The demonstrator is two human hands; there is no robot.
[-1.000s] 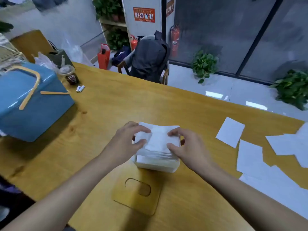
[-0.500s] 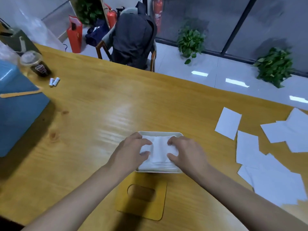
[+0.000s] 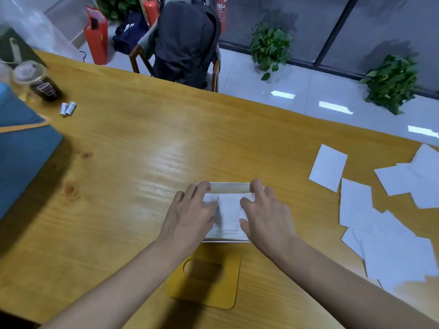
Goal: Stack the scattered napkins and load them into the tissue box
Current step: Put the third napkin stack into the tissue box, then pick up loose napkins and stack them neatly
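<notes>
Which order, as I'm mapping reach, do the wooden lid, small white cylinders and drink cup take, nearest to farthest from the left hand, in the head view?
1. wooden lid, close by the left hand, on the person's side.
2. small white cylinders, far off to the left.
3. drink cup, beyond them, far left corner.

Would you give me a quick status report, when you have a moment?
Left-hand grip, right-hand grip pressing napkin stack into tissue box. Lid off, near side. Loose napkins lie right.
</notes>
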